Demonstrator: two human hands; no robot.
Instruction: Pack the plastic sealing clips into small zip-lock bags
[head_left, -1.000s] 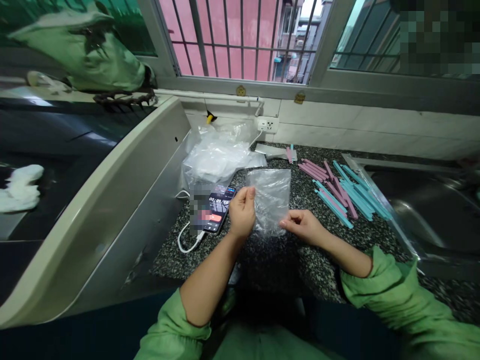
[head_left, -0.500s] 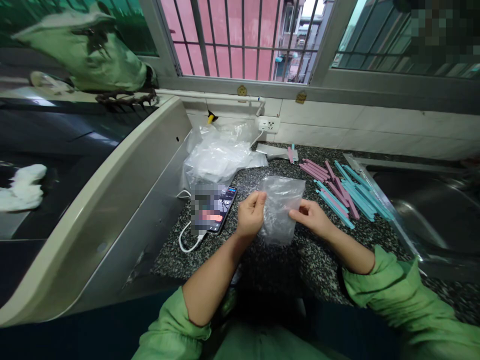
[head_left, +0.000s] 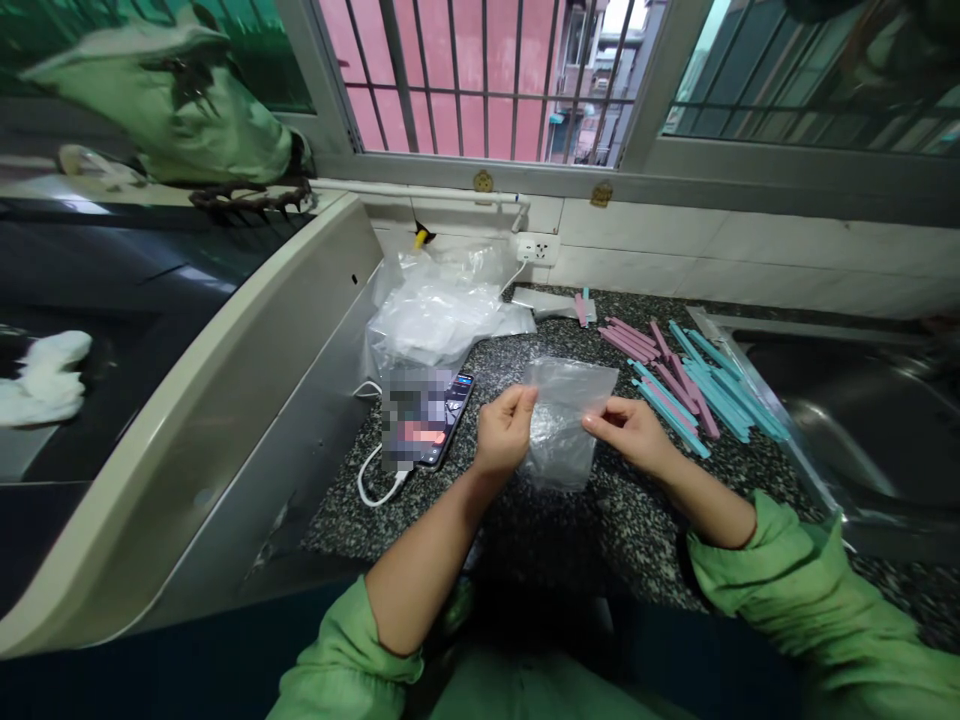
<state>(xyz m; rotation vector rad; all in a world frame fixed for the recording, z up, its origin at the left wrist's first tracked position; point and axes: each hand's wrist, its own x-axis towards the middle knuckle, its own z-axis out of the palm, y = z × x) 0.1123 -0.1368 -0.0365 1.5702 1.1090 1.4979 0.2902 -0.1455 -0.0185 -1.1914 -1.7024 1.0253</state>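
Observation:
Both my hands hold a small clear plastic bag [head_left: 561, 425] just above the speckled countertop [head_left: 525, 520]. My left hand [head_left: 504, 432] pinches the bag's upper left edge with thumb and fingers closed. On the other side my right hand [head_left: 628, 434] pinches the upper right edge. The bag hangs crumpled between them. A pile of pink and teal strips [head_left: 686, 380] lies on the counter to the right of my right hand. A phone [head_left: 439, 415] with a lit screen lies just left of my left hand.
A heap of clear plastic bags [head_left: 439, 310] sits at the back left by a wall socket [head_left: 535, 247]. A white cable [head_left: 373, 480] runs from the phone. A steel sink [head_left: 847, 410] lies to the right. A large slanted appliance [head_left: 187, 420] borders the left.
My right hand moved from the bag's lower corner up to its top right edge. The bag shifted slightly right and lower, with my left hand following.

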